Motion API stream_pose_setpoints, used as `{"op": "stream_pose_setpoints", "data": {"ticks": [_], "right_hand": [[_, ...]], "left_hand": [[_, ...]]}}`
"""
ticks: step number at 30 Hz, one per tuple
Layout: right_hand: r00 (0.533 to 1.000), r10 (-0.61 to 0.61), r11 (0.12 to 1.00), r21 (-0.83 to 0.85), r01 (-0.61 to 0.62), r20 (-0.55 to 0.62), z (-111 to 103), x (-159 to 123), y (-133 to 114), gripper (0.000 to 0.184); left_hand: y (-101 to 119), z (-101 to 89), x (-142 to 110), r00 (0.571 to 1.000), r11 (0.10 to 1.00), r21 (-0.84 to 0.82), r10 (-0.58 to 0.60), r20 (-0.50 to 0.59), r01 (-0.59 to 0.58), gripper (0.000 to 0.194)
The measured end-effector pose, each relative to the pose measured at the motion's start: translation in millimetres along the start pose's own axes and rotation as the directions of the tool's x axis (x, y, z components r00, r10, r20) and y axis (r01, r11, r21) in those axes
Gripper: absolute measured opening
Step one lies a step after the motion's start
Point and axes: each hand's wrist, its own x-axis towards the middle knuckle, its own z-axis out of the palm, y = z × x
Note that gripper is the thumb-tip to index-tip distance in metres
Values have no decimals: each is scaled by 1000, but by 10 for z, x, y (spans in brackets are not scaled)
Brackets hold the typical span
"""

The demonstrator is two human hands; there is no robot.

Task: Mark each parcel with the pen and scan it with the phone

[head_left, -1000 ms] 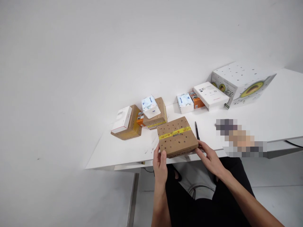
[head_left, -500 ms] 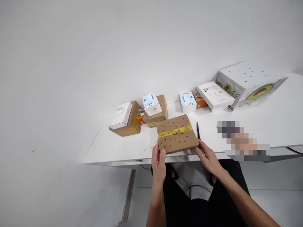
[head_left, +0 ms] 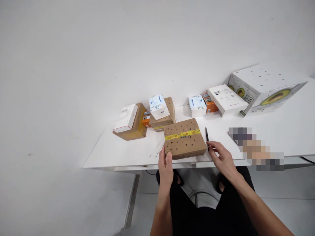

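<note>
A brown cardboard box (head_left: 185, 146) with small dark spots and a strip of yellow tape stands at the table's front edge. My left hand (head_left: 166, 167) grips its near left corner, thumb on the front side and fingers along the left. Just right of the box, a black pen (head_left: 207, 132) lies on the tabletop. My right hand (head_left: 221, 159) has its thumb and fingertips closed around the pen's near end, apart from the box.
On the white table (head_left: 105, 150), a white flat box (head_left: 125, 117) and a tissue pack (head_left: 158, 106) top brown boxes at the left. Further right are another tissue pack (head_left: 197, 106), an orange box (head_left: 210, 104), a white box (head_left: 227, 98) and a large avocado carton (head_left: 273, 88). A blurred patch (head_left: 256, 149) covers something.
My right hand has let go of the box's right corner and moved slightly right and up to the pen. My left hand stays on the box, which has barely shifted.
</note>
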Motion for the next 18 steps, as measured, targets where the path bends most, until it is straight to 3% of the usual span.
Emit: {"op": "stream_pose_setpoints", "data": {"ticks": [3,6,10,14,16,18], "right_hand": [[999,36,959,-280,-45,-37,-31,207,26,38],[986,123,838,-545,-41,114,20,384,41,50],[934,244,700,-714,15,259,126,485,8,50],[934,257,718,-696,-13,248,129,497,28,50],[953,228,804,-590,-68,201,90,490,92,45],[967,224,915,-368,-166,120,40,475,180,37]], "left_hand": [[4,23,14,1000,1000,-2,18,-8,-18,49],[-5,31,8,999,999,11,46,-25,-46,50],[-39,18,-7,998,998,26,52,-27,-52,52],[-51,9,-3,999,999,16,49,-19,-48,53],[-44,11,1,999,999,11,46,-19,-46,53],[-37,17,2,999,999,3,47,-17,-47,53]]}}
